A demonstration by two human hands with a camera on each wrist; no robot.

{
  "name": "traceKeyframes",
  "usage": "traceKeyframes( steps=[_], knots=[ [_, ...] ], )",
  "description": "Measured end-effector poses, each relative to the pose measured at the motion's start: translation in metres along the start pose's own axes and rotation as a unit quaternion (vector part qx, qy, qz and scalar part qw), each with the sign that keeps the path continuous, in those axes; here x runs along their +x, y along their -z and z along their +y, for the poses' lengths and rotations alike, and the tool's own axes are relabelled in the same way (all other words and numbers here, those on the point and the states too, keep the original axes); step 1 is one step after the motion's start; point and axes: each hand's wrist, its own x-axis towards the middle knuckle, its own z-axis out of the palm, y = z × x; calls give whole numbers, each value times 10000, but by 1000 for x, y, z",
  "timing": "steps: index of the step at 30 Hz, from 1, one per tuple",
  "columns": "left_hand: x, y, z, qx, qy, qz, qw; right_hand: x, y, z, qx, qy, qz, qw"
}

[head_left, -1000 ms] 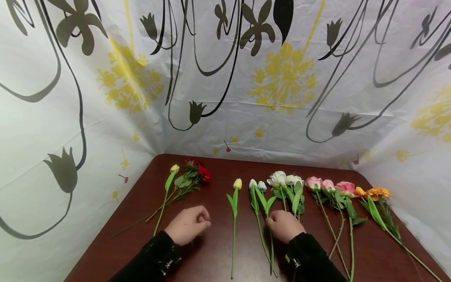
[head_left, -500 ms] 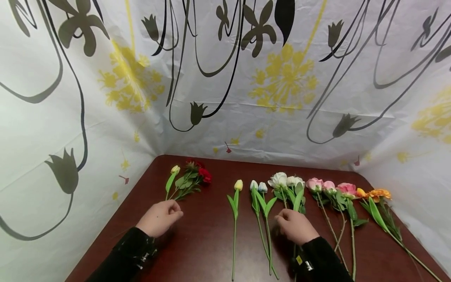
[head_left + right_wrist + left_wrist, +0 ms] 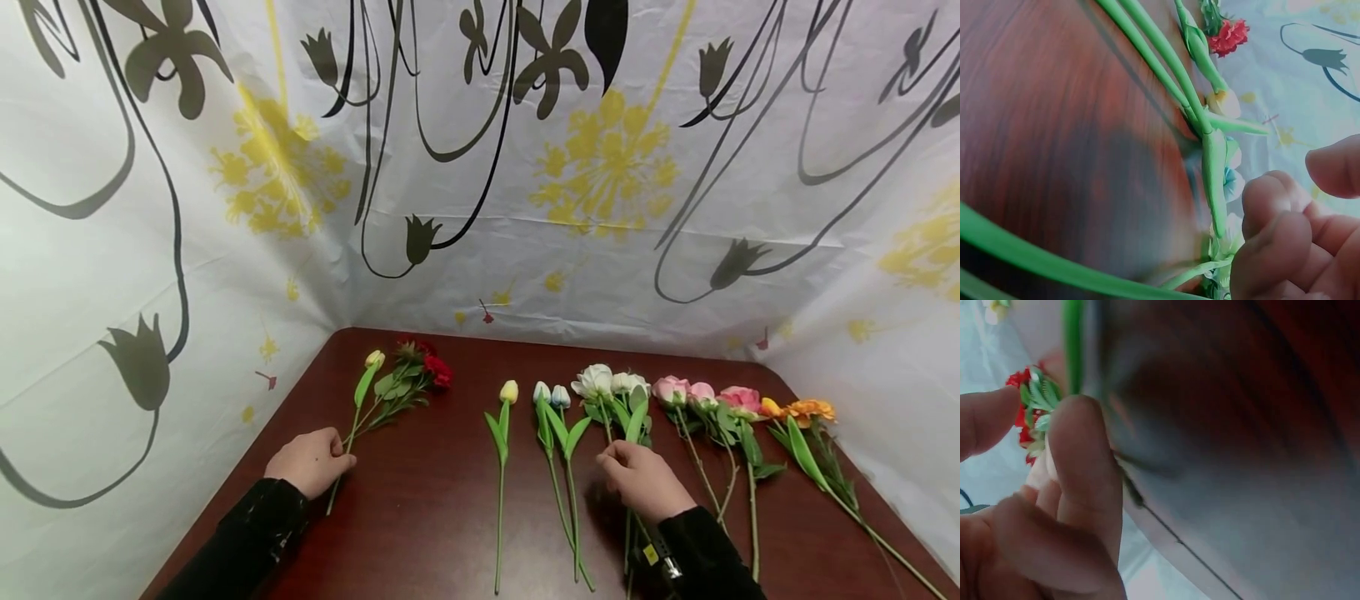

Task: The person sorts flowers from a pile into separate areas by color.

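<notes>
At the left of the head view, my left hand (image 3: 307, 461) is at the green stem of a yellow tulip (image 3: 374, 359), its fingertips overlapping the stem. Thumb (image 3: 988, 422) and index finger (image 3: 1082, 444) stand apart in the left wrist view. Red carnations (image 3: 437, 372) lie beside that tulip, their lower stems partly hidden by the hand. My right hand (image 3: 647, 479) hovers over the stems of the white flowers (image 3: 595, 382), fingers loosely bent. The right wrist view shows a gap between its thumb (image 3: 1338, 169) and fingers, with nothing held.
Another yellow tulip (image 3: 508, 392) lies mid-table, then two pale blue tulips (image 3: 561, 397) with crossing stems. Pink flowers (image 3: 670, 391) and orange flowers (image 3: 810, 411) lie to the right on the dark red table (image 3: 420, 542). A patterned white curtain (image 3: 465, 192) surrounds its far sides.
My left hand has moved left, from the bare table to the left tulip's stem. My right hand has shifted right, from the blue tulips' stems to the white flowers' stems.
</notes>
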Motion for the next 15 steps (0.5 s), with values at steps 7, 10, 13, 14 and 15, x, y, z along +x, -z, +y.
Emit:
traceKeyframes(
  steps=[7, 10, 13, 14, 15],
  knots=[
    [3, -5, -3, 237, -1, -162, 9996, -2, -1, 2, 54, 77, -93, 9999],
    [4, -6, -2, 317, 3, -145, 9994, -3, -2, 3, 47, 176, -197, 9996],
    [4, -6, -3, 333, -17, -124, 9994, -3, -2, 3, 66, 159, -216, 9996],
    [3, -6, -3, 333, -13, -122, 9994, -3, -2, 2, 71, 151, -213, 9996],
    [3, -5, -3, 317, -20, -110, 9994, -3, -3, 2, 74, 141, -202, 9997]
  ],
)
